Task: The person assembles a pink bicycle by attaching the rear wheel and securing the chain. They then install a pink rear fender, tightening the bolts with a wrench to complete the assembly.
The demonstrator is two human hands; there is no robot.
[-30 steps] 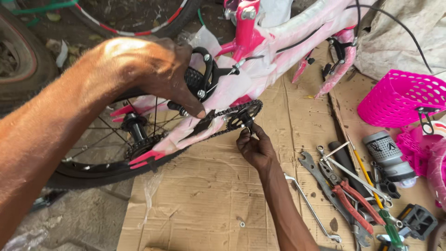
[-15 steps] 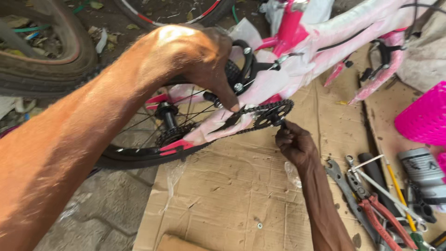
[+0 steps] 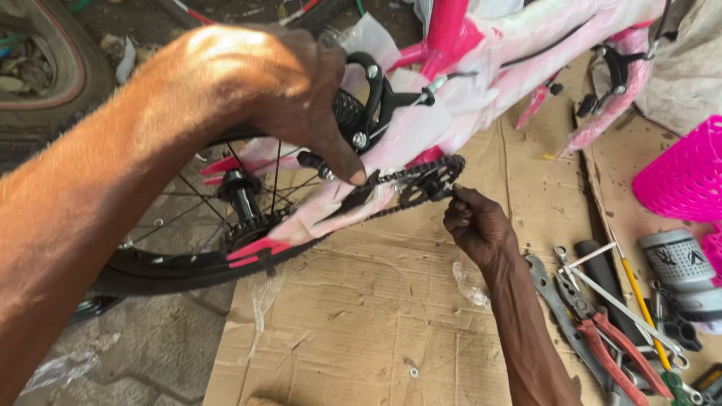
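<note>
Still: left hand [image 3: 263,83] gripping pink bike frame [image 3: 481,68], right hand [image 3: 475,224] at chainring [image 3: 429,183].

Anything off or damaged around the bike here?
No damage shows. The pink bike lies on its side on cardboard, frame in plastic wrap. Left hand presses on the wheel; right hand at the chainring. Tools lie scattered at right.

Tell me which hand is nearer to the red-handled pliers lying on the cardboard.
Right. The right hand is at the chainring, up and left of the red-handled pliers with bare cardboard between. The left hand is farther away, up on the bike frame.
</note>
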